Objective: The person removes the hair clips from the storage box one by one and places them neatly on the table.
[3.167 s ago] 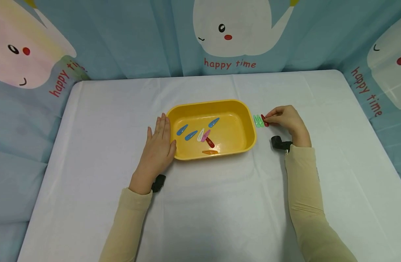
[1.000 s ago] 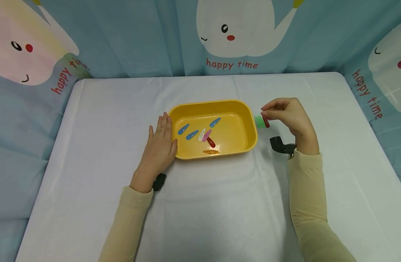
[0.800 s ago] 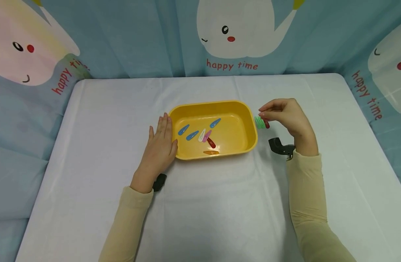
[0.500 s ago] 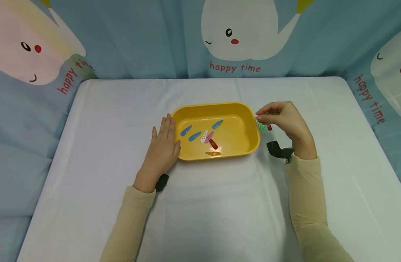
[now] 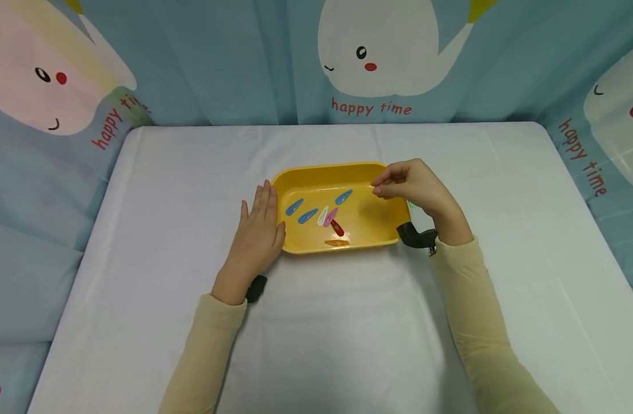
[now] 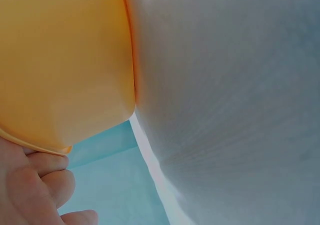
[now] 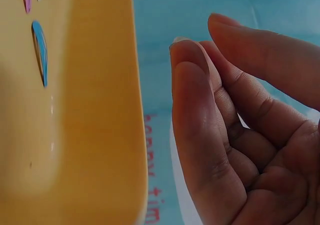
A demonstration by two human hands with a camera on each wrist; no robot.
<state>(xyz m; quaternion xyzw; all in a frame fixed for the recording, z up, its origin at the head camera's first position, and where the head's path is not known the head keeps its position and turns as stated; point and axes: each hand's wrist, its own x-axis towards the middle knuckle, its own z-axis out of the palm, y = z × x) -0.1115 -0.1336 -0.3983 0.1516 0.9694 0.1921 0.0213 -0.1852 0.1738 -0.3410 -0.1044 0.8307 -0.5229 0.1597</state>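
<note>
**Insp. A:** Change since last check?

**Insp. B:** R hand [image 5: 418, 187] has moved from outside the yellow tray's [image 5: 370, 227] 3 o'clock end to above its 2 o'clock corner. Seen from the person's seat, 12 being away.

**A:** Meaning for the work?

**B:** My judgement: the row outside is done with for the moment, attn. back at tray, job part-complete. Only a bit of green clip [image 5: 411, 204] shows on the worktop [image 5: 321, 345] there, approx. 4 o'clock of the fingertips; rest of row screened.

**A:** R hand cond.?

**B:** Unloaded. R wrist view: fingers loosely bent, gap betw. tips, nothing pinched. L hand [image 5: 254, 233]: fingers straight, side by side, laid against tray's 9 o'clock end.

**A:** Clip positions rel. to R fingertips?

**B:** Nearest blue clip [image 5: 343, 197], just off at 9 o'clock, not touched. Pink clip [image 5: 330, 217] and white clip [image 5: 322, 215], 8 o'clock, close together. Red clip [image 5: 337, 228], betw. 7 and 8, beside pink. Orange clip [image 5: 337, 242], 7 o'clock, by near wall. Lower blue clip [image 5: 308, 216] and far blue clip [image 5: 294, 207], betw. 8 and 9, farther off. All in tray.
</note>
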